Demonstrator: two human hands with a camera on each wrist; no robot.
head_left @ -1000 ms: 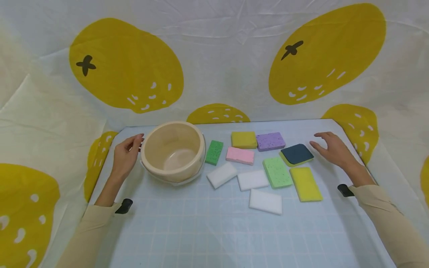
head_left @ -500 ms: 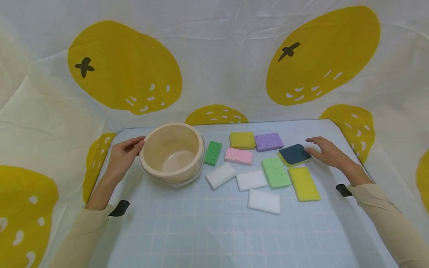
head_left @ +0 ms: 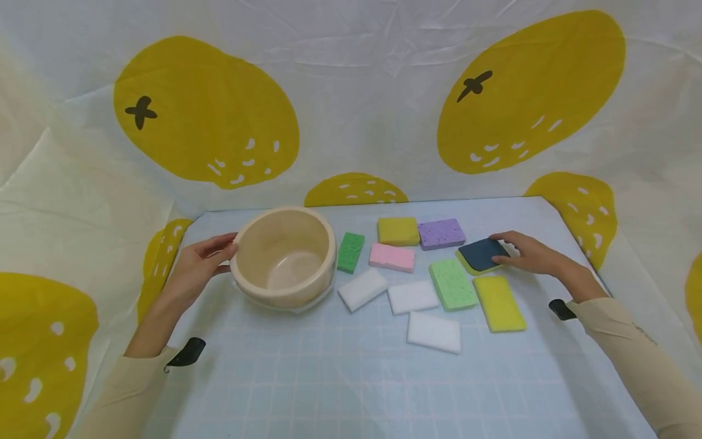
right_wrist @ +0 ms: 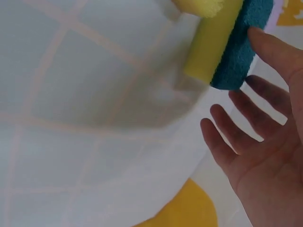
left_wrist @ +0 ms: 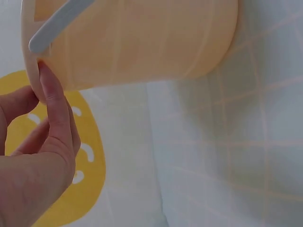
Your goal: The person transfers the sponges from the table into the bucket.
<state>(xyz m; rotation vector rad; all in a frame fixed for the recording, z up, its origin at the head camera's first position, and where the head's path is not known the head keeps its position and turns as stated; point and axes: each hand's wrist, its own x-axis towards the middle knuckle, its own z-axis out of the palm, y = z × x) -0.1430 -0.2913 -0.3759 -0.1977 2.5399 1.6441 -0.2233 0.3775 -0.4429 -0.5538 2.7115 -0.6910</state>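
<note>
Left hand (head_left: 194, 268) has the cream bucket (head_left: 269, 247) by its rim, thumb on one side, fingers on the other, a firm pinch! And look right: the right hand (head_left: 529, 253) is loose, fingers spread, thumb tip right up at the two-tone sponge (head_left: 481, 255), no closed grip on it. What a sponge it is: dark blue scouring layer on top, yellow foam underneath, corners rounded, lying flat on the table (head_left: 329, 378). That bucket is round, smooth and thick-rimmed, its mouth facing up, a pale handle (left_wrist: 59, 26) showing against its side in the left wrist view. Positions, then: bucket just to the right of the left hand, touching it; two-tone sponge just left of the right hand, its edge in under the fingertips. Crowding that sponge are the purple sponge (head_left: 441, 234), the light green sponge (head_left: 453, 284) and the bright yellow sponge (head_left: 499, 303).
</note>
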